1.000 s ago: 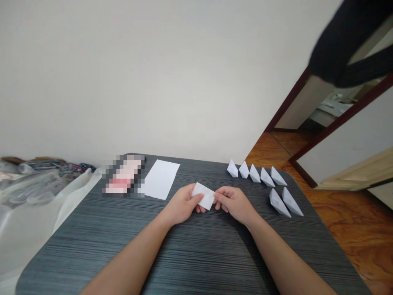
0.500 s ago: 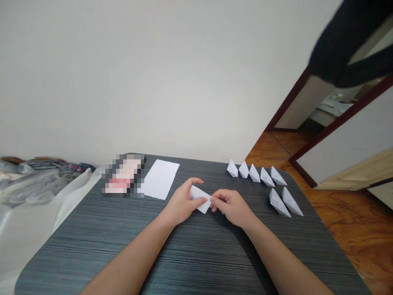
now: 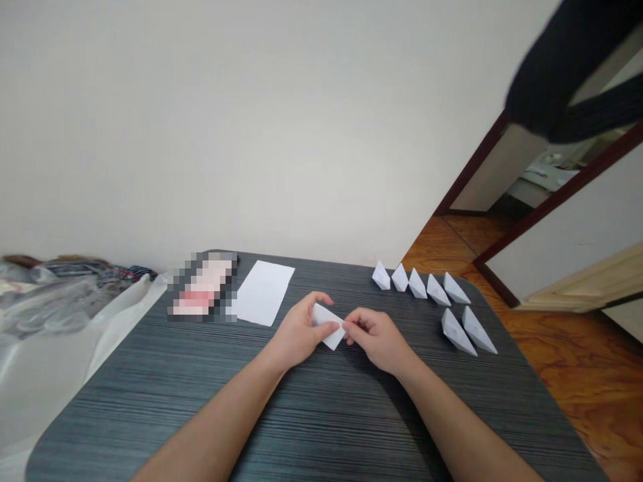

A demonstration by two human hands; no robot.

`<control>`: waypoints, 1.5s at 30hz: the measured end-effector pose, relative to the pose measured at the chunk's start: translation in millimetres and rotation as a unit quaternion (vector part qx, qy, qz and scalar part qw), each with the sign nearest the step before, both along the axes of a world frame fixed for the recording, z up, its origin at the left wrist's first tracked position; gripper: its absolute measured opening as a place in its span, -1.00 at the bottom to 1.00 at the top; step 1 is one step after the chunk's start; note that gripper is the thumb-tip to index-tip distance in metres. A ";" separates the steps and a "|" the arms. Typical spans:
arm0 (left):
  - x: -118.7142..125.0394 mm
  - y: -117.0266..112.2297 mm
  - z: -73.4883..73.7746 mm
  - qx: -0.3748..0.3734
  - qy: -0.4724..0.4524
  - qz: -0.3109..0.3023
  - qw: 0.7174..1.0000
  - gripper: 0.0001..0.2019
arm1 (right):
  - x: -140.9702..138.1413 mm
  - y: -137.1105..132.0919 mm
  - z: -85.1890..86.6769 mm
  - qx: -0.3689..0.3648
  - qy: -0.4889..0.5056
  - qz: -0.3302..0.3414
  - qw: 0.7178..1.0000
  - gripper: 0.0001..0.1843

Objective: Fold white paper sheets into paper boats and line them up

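Both my hands meet over the middle of the dark striped table point(image 3: 311, 415), holding a small folded piece of white paper point(image 3: 326, 323) between them. My left hand point(image 3: 297, 333) grips its left part, thumb on top and fingers curled round the far edge. My right hand point(image 3: 376, 336) pinches its right end with thumb and fingertips. A flat white sheet point(image 3: 264, 292) lies just beyond my left hand. To the right stand several folded white paper boats, a far row point(image 3: 419, 283) and two nearer ones point(image 3: 467, 330).
A blurred pink and dark item point(image 3: 203, 286) lies left of the sheet. Plastic bags and cloth point(image 3: 55, 301) pile up beyond the table's left edge. At the right are a wooden floor point(image 3: 577, 375) and a doorway. A dark blurred thing point(image 3: 562, 73) hangs at top right.
The paper has been folded narrower and lowered toward the table. My left fingers have wrapped over its far edge, and my right hand has pinched in closer.
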State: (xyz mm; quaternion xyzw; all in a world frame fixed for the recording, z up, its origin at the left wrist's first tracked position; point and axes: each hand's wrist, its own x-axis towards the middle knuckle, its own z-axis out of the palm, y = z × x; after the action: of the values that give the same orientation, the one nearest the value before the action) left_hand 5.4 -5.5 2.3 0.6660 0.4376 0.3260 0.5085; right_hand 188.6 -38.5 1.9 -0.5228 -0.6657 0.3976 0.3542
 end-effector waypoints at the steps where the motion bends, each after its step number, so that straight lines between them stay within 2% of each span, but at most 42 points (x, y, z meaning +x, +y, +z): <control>1: 0.2 0.2 0.4 0.003 0.002 0.005 1.000 -0.64 | 0.5 0.2 -0.2 0.005 -0.005 -0.003 1.000 -0.83; 4: 0.6 2.0 -0.3 -0.010 -0.021 0.019 1.000 -0.62 | 3.3 1.0 -1.1 0.012 -0.012 -0.018 1.000 -0.83; 9: 0.2 5.4 -6.5 -0.058 -0.091 -0.012 0.994 -0.68 | 6.8 1.7 -2.7 0.012 0.002 -0.032 0.999 -0.82; 15: -1.1 7.3 -10.7 -0.055 -0.093 -0.002 0.994 -0.65 | 7.3 2.2 -5.6 0.002 0.039 -0.044 0.998 -0.82; 18: -1.1 7.7 -11.4 -0.056 -0.099 -0.006 0.994 -0.70 | 9.5 3.2 -7.7 -0.003 0.048 -0.053 0.997 -0.81; 23: -0.9 7.4 -10.6 -0.091 -0.142 -0.024 0.985 -0.65 | 12.0 3.3 -14.3 -0.008 0.069 -0.040 0.997 -0.81; 25: -0.8 7.2 -8.7 -0.103 -0.165 -0.024 0.981 -0.58 | 12.4 2.5 -17.1 0.006 0.094 -0.033 0.995 -0.81; 27: -0.6 6.7 -6.2 -0.110 -0.191 -0.021 0.975 -0.50 | 12.9 1.7 -17.9 0.031 0.109 -0.022 0.993 -0.73; 31: 0.0 5.3 -1.8 -0.128 -0.213 -0.023 0.968 -0.39 | 13.7 2.7 -12.5 0.135 0.046 0.023 0.990 -0.73; 33: 0.0 4.4 -0.5 -0.137 -0.206 -0.037 0.968 -0.40 | 14.2 4.2 -8.9 0.171 0.019 0.039 0.984 -0.75; 36: -0.8 3.4 0.6 -0.125 -0.182 -0.045 0.974 -0.55 | 15.5 5.8 -6.1 0.189 0.001 0.016 0.982 -0.78; 39: -2.1 3.2 1.8 -0.100 -0.160 -0.042 0.981 -0.65 | 16.8 5.3 -6.4 0.179 -0.008 -0.038 0.983 -0.85; 41: -2.5 3.6 2.6 -0.090 -0.150 -0.057 0.983 -0.66 | 16.8 4.3 -8.0 0.154 -0.004 -0.063 0.986 -0.81; 45: -1.8 4.4 2.8 -0.073 -0.106 -0.105 0.986 -0.78 | 13.7 2.6 -13.4 0.069 0.035 -0.053 0.996 -0.77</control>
State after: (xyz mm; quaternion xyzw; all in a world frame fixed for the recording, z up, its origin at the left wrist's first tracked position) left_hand 3.7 -1.1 5.1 0.6312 0.3316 0.3061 0.6308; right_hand 202.4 -35.9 -11.5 -0.5174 -0.6502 0.3494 0.4330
